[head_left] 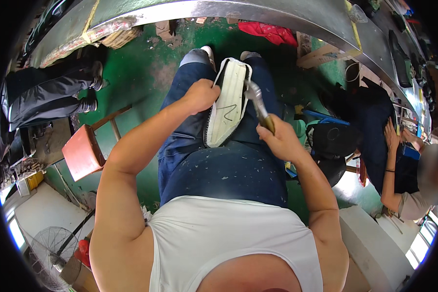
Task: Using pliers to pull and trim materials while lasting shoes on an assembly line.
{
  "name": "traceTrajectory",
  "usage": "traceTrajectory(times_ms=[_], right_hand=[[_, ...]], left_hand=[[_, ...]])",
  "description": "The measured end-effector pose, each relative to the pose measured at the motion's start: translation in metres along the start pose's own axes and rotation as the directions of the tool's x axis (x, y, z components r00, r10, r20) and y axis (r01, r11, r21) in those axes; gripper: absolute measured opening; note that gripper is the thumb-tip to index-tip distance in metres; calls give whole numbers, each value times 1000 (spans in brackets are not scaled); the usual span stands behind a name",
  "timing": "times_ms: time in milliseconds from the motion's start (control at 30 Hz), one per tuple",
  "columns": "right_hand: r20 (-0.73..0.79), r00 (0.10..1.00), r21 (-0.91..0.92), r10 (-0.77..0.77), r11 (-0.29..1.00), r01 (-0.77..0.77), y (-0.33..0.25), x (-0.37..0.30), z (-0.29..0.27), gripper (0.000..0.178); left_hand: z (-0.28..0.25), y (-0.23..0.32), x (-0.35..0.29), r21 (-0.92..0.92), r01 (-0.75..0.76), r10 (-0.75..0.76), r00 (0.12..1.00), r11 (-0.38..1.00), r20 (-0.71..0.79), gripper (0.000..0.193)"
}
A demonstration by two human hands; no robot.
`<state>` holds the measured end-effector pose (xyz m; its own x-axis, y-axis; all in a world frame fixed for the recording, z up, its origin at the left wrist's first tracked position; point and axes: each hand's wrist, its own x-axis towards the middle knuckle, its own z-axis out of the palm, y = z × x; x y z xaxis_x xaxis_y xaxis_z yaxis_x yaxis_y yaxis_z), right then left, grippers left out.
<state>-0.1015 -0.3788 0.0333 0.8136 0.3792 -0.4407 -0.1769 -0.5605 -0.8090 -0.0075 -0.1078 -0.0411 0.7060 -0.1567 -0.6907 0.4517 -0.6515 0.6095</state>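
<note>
A shoe upper on a last (228, 104) lies sole side up across my lap, toe end away from me. Its pale insole carries a dark pen mark, and a dark notched edge runs around it. My left hand (202, 96) is closed on the far left side of the shoe. On the other side, my right hand (280, 137) grips a metal-headed hand tool (259, 104) by its brownish handle. The steel head is at the shoe's right edge; whether it is a hammer or pincers cannot be made out.
A long metal-edged bench (190, 9) curves across the far side. A reddish stool (85, 152) stands at left, near another person's legs (53, 95). At right a co-worker (399, 160) sits by a dark bag (331, 141). A wire fan (56, 253) is at lower left.
</note>
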Motion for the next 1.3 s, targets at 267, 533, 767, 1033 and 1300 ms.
traceTrajectory(times_ms=[267, 533, 767, 1033, 1300], right_hand=[[198, 980, -306, 38, 952, 25, -19, 1, -11, 42], [168, 900, -512, -402, 745, 428, -32, 13, -18, 53], [277, 961, -640, -2, 746, 186, -36, 19, 2, 35], [45, 950, -594, -310, 756, 274, -9, 20, -10, 55], [-182, 947, -638, -264, 765, 90, 29, 41, -9, 35]], left_hand=[[-8, -6, -44, -756, 86, 370, 832, 649, 413, 87], [23, -27, -70, -576, -174, 348, 915, 799, 206, 101], [55, -16, -51, -808, 0, -52, 998, 589, -37, 59], [60, -26, -37, -143, -300, 227, 896, 943, -382, 50], [44, -4, -43, 359, -494, 553, 829, 792, -79, 56]])
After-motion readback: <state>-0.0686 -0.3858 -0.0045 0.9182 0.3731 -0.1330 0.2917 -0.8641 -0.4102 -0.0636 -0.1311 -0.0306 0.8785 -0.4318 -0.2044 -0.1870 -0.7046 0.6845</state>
